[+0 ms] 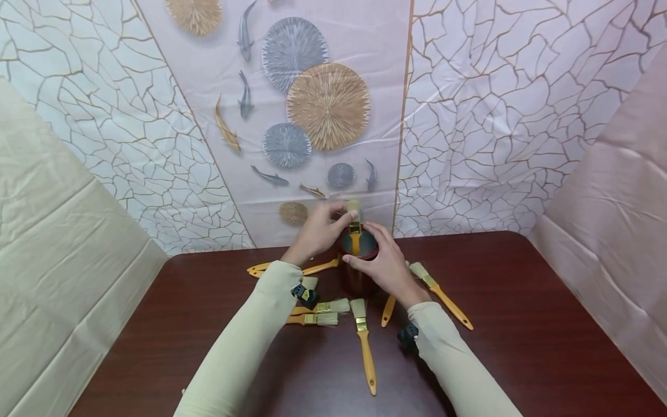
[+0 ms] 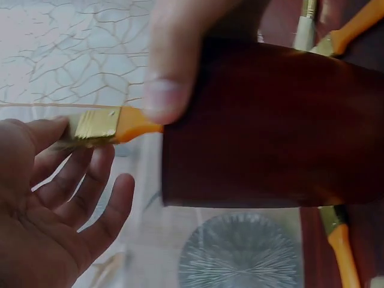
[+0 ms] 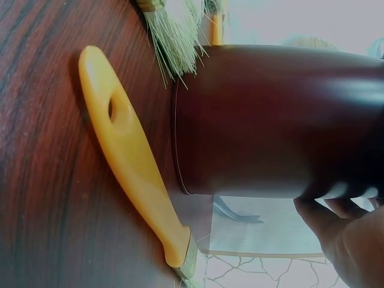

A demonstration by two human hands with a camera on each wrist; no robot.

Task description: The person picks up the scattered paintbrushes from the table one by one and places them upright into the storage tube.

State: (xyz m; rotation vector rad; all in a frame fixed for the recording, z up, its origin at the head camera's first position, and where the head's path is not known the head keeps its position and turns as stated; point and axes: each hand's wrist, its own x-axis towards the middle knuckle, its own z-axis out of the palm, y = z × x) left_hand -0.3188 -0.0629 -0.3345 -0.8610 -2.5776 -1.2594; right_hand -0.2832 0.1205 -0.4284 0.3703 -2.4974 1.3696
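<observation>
In the left wrist view, my left hand [image 2: 51,204] pinches a paintbrush [image 2: 99,124] by its bristle end between thumb and fingers. Its orange handle points down into the mouth of a dark red cylindrical container [image 3: 270,120], where the lower part is hidden. The head view shows the same brush [image 1: 355,226] upright over the dark opening, bristles up. My right hand [image 1: 385,266] grips the container near its rim, thumb on the near side and fingers on the far side. The container stands on the table beside a loose brush [image 3: 129,156].
Several paintbrushes with orange handles lie around the container. One brush [image 1: 363,347] points toward me, another [image 1: 443,292] lies right of my right hand, and two [image 1: 318,313] are by my left wrist. The dark wooden table [image 1: 547,324] meets a patterned cloth backdrop [image 1: 469,116].
</observation>
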